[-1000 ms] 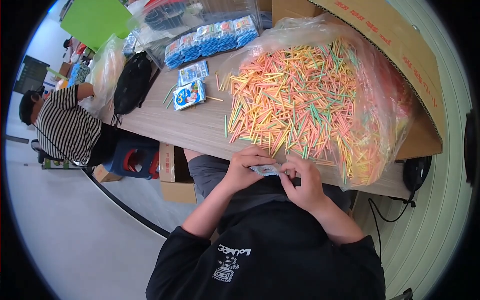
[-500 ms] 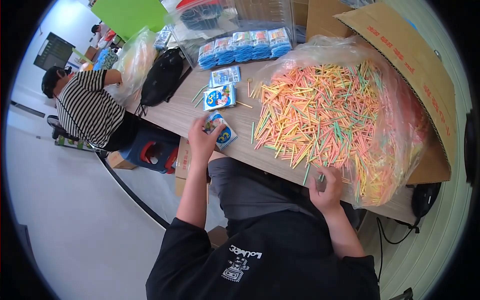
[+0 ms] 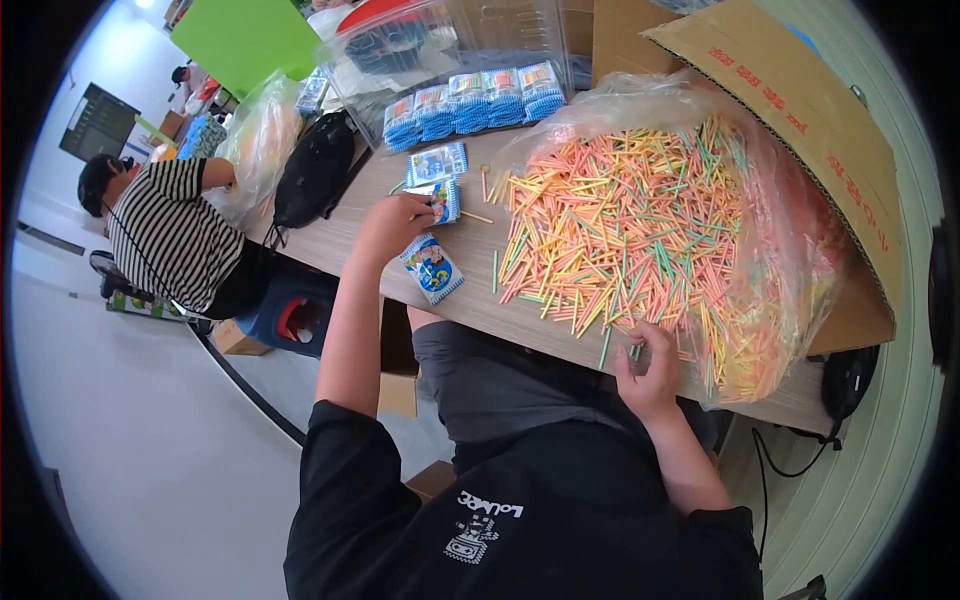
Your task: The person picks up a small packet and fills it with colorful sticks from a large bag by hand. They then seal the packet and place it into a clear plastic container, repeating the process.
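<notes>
My left hand [image 3: 395, 228] reaches over the table with its fingers drawn together at the left side of a blue-and-white printed packet [image 3: 446, 200]. Its fingertips cover part of that packet, and whatever they pinch is hidden. Nearer me a second packet [image 3: 432, 268] lies tilted, while a third packet [image 3: 437, 163] rests farther back. My right hand [image 3: 652, 378] hovers at the table's front edge beside the pile of coloured sticks [image 3: 620, 220]. Its fingers are curled, with a gap between thumb and forefinger; a few green sticks show behind that gap.
Stacked packets [image 3: 470, 100] stand in a clear plastic bin [image 3: 345, 75] at the back. A clear bag [image 3: 700, 95] and a cardboard box [image 3: 800, 110] surround the sticks. A black pouch [image 3: 315, 170] lies left, near a seated person in a striped shirt [image 3: 170, 220].
My left hand has let go of the nearest packet and moved away from me to the middle one. My right hand has hardly moved. The view has shifted slightly.
</notes>
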A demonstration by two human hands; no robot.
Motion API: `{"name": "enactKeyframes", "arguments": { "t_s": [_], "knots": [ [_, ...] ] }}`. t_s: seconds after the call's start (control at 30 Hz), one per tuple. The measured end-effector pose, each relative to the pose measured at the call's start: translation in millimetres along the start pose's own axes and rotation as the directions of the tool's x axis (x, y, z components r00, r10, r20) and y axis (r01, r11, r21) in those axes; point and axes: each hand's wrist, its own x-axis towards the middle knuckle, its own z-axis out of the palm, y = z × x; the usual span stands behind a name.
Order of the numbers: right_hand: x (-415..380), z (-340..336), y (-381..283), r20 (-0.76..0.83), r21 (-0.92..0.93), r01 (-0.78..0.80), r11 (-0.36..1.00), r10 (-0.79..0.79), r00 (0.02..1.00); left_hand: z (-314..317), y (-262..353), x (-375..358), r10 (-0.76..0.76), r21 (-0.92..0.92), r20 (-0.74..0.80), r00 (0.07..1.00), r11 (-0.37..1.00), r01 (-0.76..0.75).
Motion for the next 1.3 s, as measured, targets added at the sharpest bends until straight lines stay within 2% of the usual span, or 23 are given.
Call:
{"name": "enactKeyframes", "arguments": {
  "t_s": [0.03,0.13,0.43,0.53,0.57,0.67,0.7,0.8,0.83,0.9,0.97,1.0,1.03,1.1,1.13,1.23,1.27,1.3],
  "knots": [
    [-0.5,0.6,-0.2,-0.005,0.004,-0.006,1.000,0.006,1.000,0.3,1.2,-0.3,0.003,0.002,0.004,1.000,1.000,-0.003],
    [0.7,0.0,-1.7,0.003,0.002,-0.016,1.000,0.016,1.000,3.1,5.2,-4.1,0.149,0.088,-0.110,0.983,0.986,-0.140],
    [0.9,-0.2,-2.7,0.018,-0.002,-0.037,0.999,0.037,0.999,2.8,-5.4,-0.6,0.153,0.077,-0.076,0.985,0.986,-0.147],
    [0.4,0.2,-2.5,0.013,-0.002,-0.037,0.999,0.037,0.999,15.8,6.2,-2.5,0.123,0.235,-0.202,0.972,0.969,-0.074],
    [0.6,0.5,-2.4,0.008,-0.003,-0.038,0.999,0.038,0.999,18.3,6.1,-2.9,0.125,0.238,-0.202,0.971,0.968,-0.075],
    [2.2,-0.1,-2.8,0.007,-0.006,-0.033,0.999,0.033,0.999,31.8,2.7,-2.7,0.160,0.174,-0.371,0.915,0.980,-0.101],
    [2.2,-0.8,-3.0,0.006,-0.009,-0.031,0.999,0.031,1.000,33.4,2.9,-5.0,0.166,0.174,-0.367,0.915,0.979,-0.108],
    [1.6,-1.1,-1.8,-0.009,0.002,-0.035,0.999,0.035,0.999,36.1,11.3,-13.4,0.273,0.204,-0.630,0.727,0.962,-0.184],
    [1.6,-2.0,-1.9,-0.014,0.010,-0.037,0.999,0.037,0.999,41.3,17.7,-17.6,0.281,0.201,-0.626,0.727,0.959,-0.198],
    [2.4,-4.6,-4.2,-0.021,0.016,-0.049,0.999,0.049,0.999,43.7,53.4,-38.4,0.171,-0.030,-0.699,0.694,0.963,-0.269],
    [6.2,-5.2,-9.0,-0.031,0.052,-0.060,0.997,0.062,0.998,56.1,82.1,-54.0,0.130,-0.153,-0.693,0.709,0.935,-0.321],
    [14.8,-8.4,-16.6,-0.035,0.046,-0.063,0.997,0.064,0.997,63.4,99.0,-64.2,0.094,-0.297,-0.651,0.753,0.882,-0.367],
    [29.4,-16.6,-31.0,-0.025,0.054,0.004,0.999,-0.002,1.000,71.3,116.4,-74.3,0.067,-0.437,-0.599,0.798,0.808,-0.395],
    [52.8,-33.5,-58.7,-0.003,0.068,0.121,0.990,-0.121,0.993,87.7,148.9,-87.8,0.132,-0.608,-0.532,0.837,0.628,-0.485],
    [58.6,-38.7,-65.7,0.000,0.058,0.108,0.992,-0.108,0.994,93.8,159.2,-93.6,0.135,-0.618,-0.521,0.843,0.621,-0.482],
    [72.3,-50.7,-75.9,0.111,-0.004,0.281,0.960,-0.279,0.954,103.2,180.3,-103.1,0.230,-0.652,-0.449,0.864,0.576,-0.492],
    [70.4,-51.6,-76.0,0.113,-0.013,0.279,0.960,-0.276,0.955,103.4,185.1,-104.8,0.247,-0.630,-0.450,0.858,0.594,-0.501],
    [66.6,-51.5,-75.6,0.115,0.044,0.196,0.980,-0.200,0.973,103.4,189.1,-106.8,0.262,-0.606,-0.450,0.854,0.612,-0.508]
  ]
}}
